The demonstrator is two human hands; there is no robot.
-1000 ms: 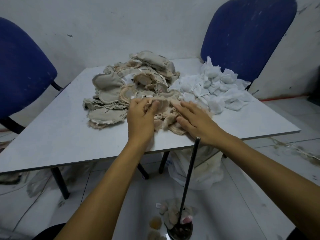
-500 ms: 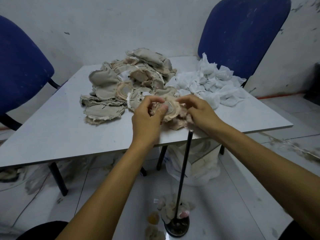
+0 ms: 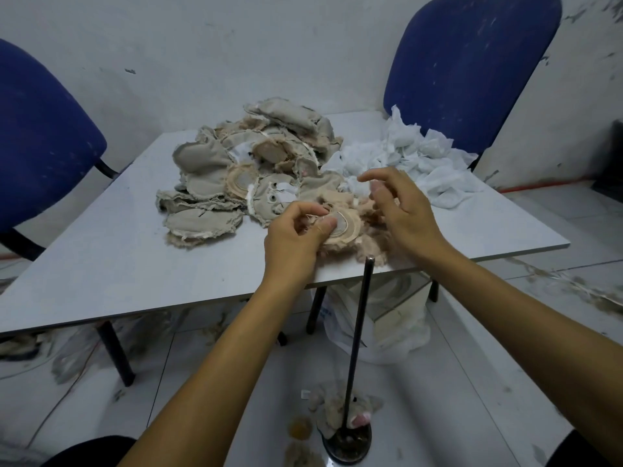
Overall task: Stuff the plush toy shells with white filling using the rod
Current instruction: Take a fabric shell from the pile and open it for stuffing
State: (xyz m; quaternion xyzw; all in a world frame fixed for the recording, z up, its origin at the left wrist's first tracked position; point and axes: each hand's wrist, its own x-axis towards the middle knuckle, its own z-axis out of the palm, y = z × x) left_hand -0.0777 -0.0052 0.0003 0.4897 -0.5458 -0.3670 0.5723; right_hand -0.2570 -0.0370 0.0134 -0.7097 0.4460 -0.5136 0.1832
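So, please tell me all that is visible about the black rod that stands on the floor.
The rod is thin, straight and dark, and looks like metal. It stands nearly upright, leaning slightly, on a round dark base on the tiled floor in front of the table. Its blunt top end reaches about the table's near edge, just below the right hand. No hand touches it. A small plush piece lies around its foot.

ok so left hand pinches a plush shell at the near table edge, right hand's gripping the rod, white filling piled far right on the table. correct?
Not quite: the right hand is not on the rod. In the head view it hovers over the shells with its fingers loosely curled, while the rod stands free on its floor base. The rest holds: the left hand pinches a plush shell, and the white filling is piled far right on the table.
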